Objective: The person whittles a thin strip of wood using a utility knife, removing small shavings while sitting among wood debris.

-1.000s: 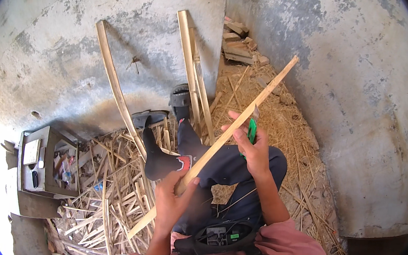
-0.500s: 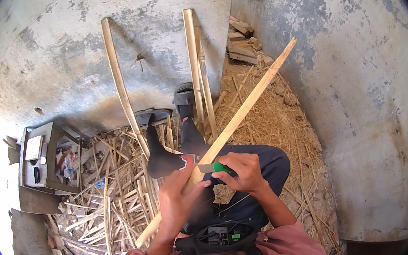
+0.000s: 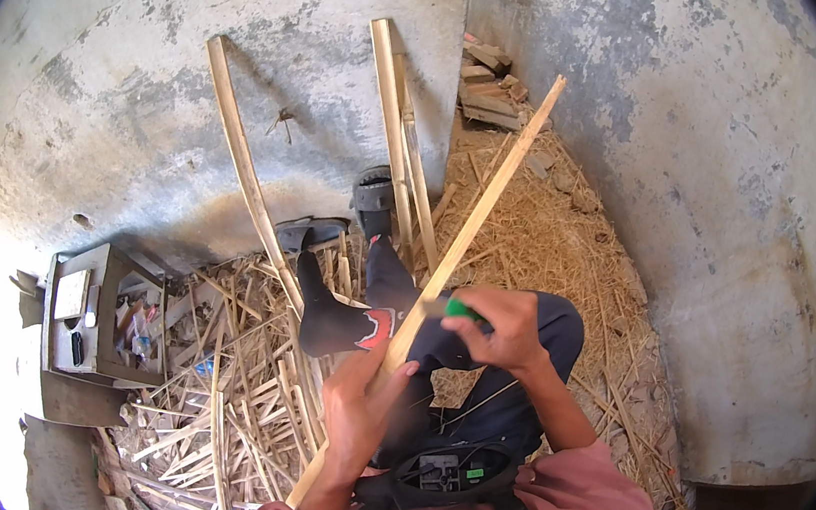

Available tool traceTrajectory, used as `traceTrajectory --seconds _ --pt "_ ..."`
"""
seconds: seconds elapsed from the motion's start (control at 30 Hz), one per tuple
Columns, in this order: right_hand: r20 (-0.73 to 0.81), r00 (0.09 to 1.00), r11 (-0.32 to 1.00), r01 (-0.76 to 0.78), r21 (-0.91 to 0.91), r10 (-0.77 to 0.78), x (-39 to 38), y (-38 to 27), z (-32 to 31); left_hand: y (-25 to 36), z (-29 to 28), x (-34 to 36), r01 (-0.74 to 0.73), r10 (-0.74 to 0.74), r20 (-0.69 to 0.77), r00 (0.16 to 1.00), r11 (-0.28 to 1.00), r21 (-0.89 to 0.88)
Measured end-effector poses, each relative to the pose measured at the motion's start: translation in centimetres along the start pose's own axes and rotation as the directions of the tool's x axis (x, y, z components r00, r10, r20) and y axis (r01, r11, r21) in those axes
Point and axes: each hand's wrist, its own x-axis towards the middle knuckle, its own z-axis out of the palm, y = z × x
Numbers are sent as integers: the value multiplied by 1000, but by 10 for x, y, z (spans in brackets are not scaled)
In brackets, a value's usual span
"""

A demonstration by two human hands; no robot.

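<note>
A long, pale split-bamboo strip [image 3: 492, 190] slants across my lap, its far end up toward the wall corner. My left hand [image 3: 356, 412] is wrapped around its lower part, thumb on the near side. In my right hand [image 3: 505, 329] is a knife [image 3: 459, 309] with a green handle. Its short blade, blurred by motion, lies at the strip's right edge, above my left hand. Whether the blade touches the strip, I cannot tell. The strip's lower end passes under my left forearm.
Bamboo strips [image 3: 240, 157] and other lengths [image 3: 391, 102] lean on the wall ahead. Split pieces [image 3: 252, 429] litter the floor at left, shavings [image 3: 568, 263] at right. A small wooden cabinet [image 3: 101, 341] stands at far left. Black sandals [image 3: 372, 196] lie by my feet.
My right hand and the knife have moved up along the strip, a little away from my left hand. The strip's far end has swung slightly left.
</note>
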Motion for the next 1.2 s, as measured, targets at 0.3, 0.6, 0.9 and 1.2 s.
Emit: traceTrajectory --seconds 0.3,0.6,0.9,1.2 --pt "-339 894 947 -320 -21 294 16 53 -46 -10 -2 -21 181 -162 193 968 980 -84" --pt "125 992 998 -14 65 6 -15 -16 10 -9 -4 -2 313 -245 323 914 933 -177" --pt "144 989 993 25 112 -41 -18 -24 24 -14 9 -7 100 -127 239 963 987 123" --pt "103 992 997 68 40 -72 -12 -27 23 -8 8 -4 133 -177 227 958 972 195"
